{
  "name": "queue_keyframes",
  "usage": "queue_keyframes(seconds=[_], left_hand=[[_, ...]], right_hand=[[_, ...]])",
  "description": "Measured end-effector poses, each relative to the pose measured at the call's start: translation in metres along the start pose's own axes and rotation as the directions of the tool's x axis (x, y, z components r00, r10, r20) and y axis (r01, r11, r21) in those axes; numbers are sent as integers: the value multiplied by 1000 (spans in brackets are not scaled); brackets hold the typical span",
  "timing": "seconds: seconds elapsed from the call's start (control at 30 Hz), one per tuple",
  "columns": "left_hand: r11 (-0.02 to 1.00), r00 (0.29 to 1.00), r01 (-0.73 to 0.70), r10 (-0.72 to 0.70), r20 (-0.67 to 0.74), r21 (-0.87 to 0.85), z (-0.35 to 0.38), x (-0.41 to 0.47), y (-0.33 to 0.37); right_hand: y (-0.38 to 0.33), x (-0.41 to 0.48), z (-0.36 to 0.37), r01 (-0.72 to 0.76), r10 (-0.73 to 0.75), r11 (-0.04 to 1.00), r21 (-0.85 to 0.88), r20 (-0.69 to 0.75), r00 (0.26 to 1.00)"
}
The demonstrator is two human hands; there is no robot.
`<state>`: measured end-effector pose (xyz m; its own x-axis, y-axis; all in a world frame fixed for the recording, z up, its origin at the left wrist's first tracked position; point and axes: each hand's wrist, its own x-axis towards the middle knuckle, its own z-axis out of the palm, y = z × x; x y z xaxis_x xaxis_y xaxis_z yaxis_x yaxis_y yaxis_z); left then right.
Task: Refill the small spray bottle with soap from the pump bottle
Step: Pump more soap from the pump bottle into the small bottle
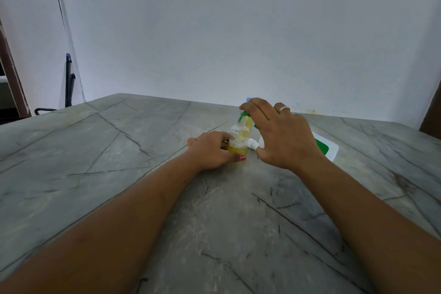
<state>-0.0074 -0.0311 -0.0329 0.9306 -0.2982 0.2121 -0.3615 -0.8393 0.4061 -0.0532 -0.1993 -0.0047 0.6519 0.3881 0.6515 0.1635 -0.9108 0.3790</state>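
Left hand (210, 150) around spray bottle (237, 141)

My right hand (284, 136) hides most of the pump bottle (248, 124), its grip too. My left hand (210, 150) covers the small spray bottle's (237, 142) 9 o'clock side. At 3 o'clock, a white-and-green thing (332, 148) lies half hidden.

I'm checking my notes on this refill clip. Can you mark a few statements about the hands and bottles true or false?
1. The left hand grips the small spray bottle. True.
2. The small spray bottle is full to the neck. False: yellow liquid fills only its lower part.
3. The right hand rests over the top of the pump bottle. True.
4. The spray cap is screwed on. False: the neck is open, and a white cap sits beside it.
5. Neither hand wears a ring. False: the right hand has a ring.
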Motion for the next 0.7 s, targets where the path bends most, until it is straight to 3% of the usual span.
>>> queue_keyframes(seconds=[0.27,0.7], left_hand=[[996,1000,15,-14,14,-92,3,4,-4],[998,999,21,-19,30,-64,0,4,-2]], right_hand=[[-1,1,-1,-5,5,1000,-10,26,1000],[-1,3,3,-15,16,999,46,-20,1000]])
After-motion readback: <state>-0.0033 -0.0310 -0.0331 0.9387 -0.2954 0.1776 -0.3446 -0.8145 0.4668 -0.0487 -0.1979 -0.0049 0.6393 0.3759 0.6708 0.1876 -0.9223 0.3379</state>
